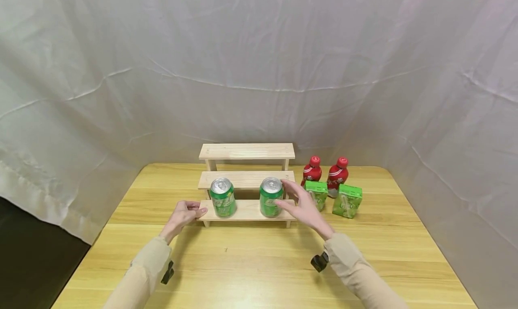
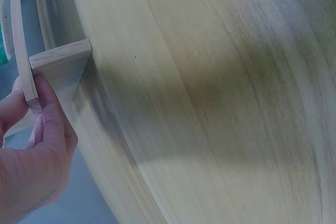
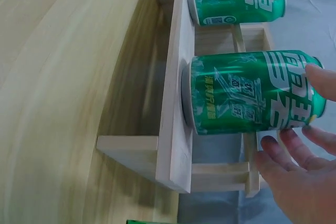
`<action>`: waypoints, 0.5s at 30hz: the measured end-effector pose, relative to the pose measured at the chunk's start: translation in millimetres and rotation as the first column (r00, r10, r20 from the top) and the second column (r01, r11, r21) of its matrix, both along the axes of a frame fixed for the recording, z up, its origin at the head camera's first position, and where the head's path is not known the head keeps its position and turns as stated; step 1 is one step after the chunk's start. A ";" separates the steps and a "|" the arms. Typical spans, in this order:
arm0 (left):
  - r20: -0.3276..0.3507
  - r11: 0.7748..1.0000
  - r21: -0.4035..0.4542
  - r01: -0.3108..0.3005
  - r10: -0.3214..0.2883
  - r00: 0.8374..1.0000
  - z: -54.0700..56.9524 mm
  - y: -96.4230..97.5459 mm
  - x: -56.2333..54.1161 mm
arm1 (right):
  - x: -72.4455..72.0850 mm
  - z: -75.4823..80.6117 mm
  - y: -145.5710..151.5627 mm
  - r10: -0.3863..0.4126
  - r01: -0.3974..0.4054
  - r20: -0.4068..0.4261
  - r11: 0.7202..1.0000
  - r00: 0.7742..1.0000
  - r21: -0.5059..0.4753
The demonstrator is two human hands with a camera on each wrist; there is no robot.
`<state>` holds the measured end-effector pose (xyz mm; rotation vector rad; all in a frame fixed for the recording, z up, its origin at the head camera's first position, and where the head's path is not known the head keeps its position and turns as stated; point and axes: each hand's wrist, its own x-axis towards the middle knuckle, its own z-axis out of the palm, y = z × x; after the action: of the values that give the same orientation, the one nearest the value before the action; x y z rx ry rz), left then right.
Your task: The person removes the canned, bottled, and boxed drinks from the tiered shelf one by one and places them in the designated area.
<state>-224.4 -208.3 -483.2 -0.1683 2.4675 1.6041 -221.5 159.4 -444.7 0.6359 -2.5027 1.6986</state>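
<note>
A three-step wooden shelf stands on the table with two green soda cans upright on its lowest step. My left hand pinches the left end of that step; in the left wrist view the thumb and fingers lie on either side of the board's end. The left can stands apart from both hands. Around the upper part of the right can is my right hand, thumb on the near side and fingers behind. In the right wrist view its fingertips are right at the can's side.
Right of the shelf, two red bottles stand behind two green drink cartons. The wooden table extends in front of the shelf. A pale curtain hangs behind and along both sides.
</note>
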 end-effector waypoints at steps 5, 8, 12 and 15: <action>0.009 1.000 -0.010 -0.004 0.005 1.000 -0.2 0.3 -0.1 | -4.8 -1.3 -9.4 -0.008 0.009 0.046 1.000 0.999 -0.025; 0.011 1.000 -0.009 -0.003 0.003 1.000 0.0 0.4 0.2 | -7.4 -2.0 -14.0 -0.019 0.021 0.077 0.999 0.997 -0.026; 0.010 1.000 -0.013 -0.003 0.003 1.000 0.3 0.6 0.7 | -8.8 -1.9 -17.2 -0.045 0.045 0.079 0.999 0.996 0.003; 0.010 1.000 -0.016 -0.003 0.004 1.000 0.7 0.8 0.8 | -8.6 -1.2 -17.8 -0.061 0.060 0.060 0.998 0.996 0.017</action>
<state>-223.6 -207.5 -482.5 -0.1829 2.4744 1.5812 -230.1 141.6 -445.9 0.5117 -2.5500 1.7053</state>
